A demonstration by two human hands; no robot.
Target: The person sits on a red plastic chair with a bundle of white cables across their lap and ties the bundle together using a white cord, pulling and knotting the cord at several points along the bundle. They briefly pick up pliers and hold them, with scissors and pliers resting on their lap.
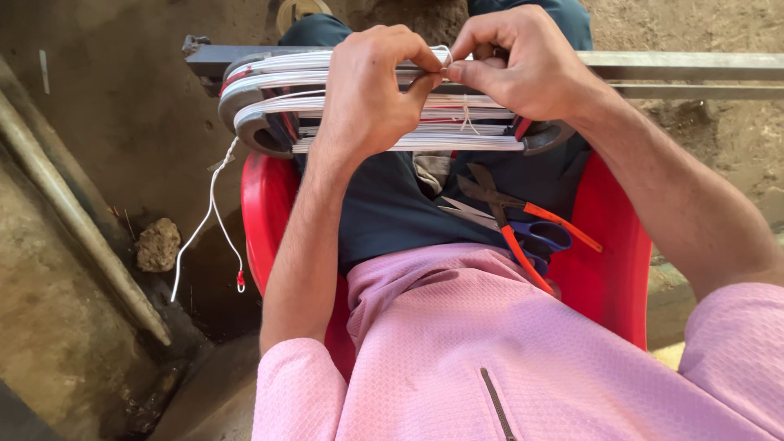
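Fingertips of the left hand [371, 86] and right hand [510, 61] pinch one white cord [442, 55] between them at the top of the wound coil frame [269, 122], which rests across the knees. Most turns look laid and tied; one loose tail [208, 220] hangs left. Snips [506, 216] lie idle in the lap. No labels or packages visible.

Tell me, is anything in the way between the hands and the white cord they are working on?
Nothing visible: the left hand and right hand already pinch the white cord together atop the wound coil. The snips lie apart on the lap.
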